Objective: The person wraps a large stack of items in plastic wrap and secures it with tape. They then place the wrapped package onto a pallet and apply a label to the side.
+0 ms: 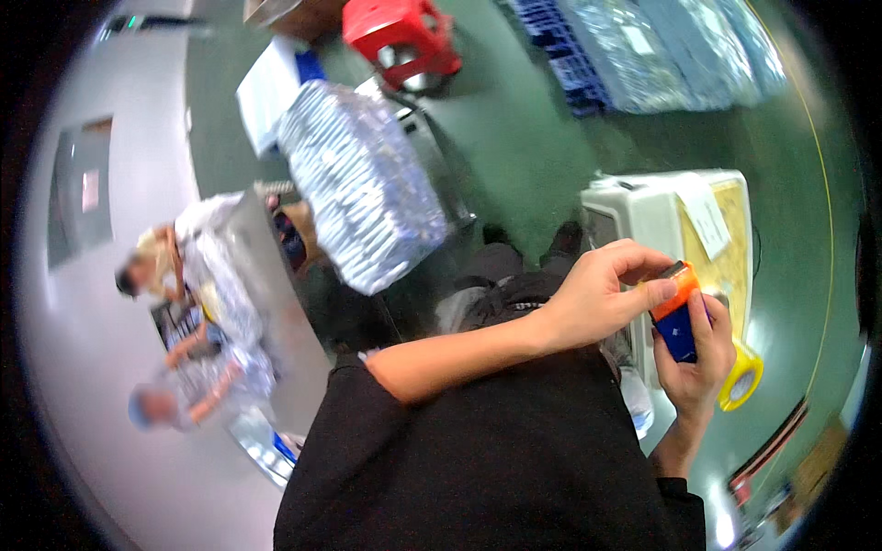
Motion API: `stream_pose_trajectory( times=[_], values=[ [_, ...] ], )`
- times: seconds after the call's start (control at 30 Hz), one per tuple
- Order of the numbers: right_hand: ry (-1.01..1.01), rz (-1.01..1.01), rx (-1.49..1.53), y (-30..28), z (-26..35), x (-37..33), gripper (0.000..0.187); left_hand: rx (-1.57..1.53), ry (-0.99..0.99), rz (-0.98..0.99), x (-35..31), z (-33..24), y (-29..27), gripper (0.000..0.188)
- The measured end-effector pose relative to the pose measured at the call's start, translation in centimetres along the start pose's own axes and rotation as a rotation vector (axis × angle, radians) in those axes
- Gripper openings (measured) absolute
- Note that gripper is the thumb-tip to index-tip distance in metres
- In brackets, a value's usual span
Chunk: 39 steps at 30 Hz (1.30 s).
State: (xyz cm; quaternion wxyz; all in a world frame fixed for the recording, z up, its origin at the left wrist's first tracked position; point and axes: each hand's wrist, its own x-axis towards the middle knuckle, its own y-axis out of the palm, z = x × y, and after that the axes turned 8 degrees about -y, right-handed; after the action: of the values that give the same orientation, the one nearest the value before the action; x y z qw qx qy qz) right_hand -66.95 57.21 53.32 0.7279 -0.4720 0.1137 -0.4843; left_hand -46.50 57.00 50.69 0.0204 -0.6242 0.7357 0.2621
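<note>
Between my hands, in front of my right side, is a small box-shaped thing with an orange upper part and a dark blue lower part (677,338); its exact kind is not clear. My left hand (602,292) reaches across from the left, with its thumb and fingers closed on the orange end. My right hand (703,354) wraps around the blue end from the other side. Just beyond the right hand is a yellow roll of tape (740,377), partly hidden behind that hand.
A white bin-like unit with a yellowish top (730,211) stands ahead on the right. Plastic-wrapped stacks (358,184) are at left, more bundles (657,55) at far right. A red stool (400,41) stands at the back. Two people (161,404) work at a grey table (289,340).
</note>
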Motion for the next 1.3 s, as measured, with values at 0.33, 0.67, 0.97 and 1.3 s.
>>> stream_pose_trajectory(
  times=[0.33,0.67,0.97,1.3],
  values=[
    [-0.331,0.469,0.037,14.0,13.6,9.8,0.070,-0.652,-0.090,-0.556,-9.3,4.3,-17.6,0.025],
    [-0.422,0.653,0.128,24.1,18.6,19.1,0.077,-0.195,0.056,-0.996,-11.0,0.9,-30.9,0.019],
    [-0.337,0.739,0.282,34.7,16.3,33.2,0.068,-0.031,-0.086,-1.154,-3.0,-3.4,-46.4,0.021],
    [-0.095,0.918,0.731,55.8,2.6,52.4,0.063,0.692,-0.607,-1.179,11.0,-8.8,-77.0,0.040]
  ],
)
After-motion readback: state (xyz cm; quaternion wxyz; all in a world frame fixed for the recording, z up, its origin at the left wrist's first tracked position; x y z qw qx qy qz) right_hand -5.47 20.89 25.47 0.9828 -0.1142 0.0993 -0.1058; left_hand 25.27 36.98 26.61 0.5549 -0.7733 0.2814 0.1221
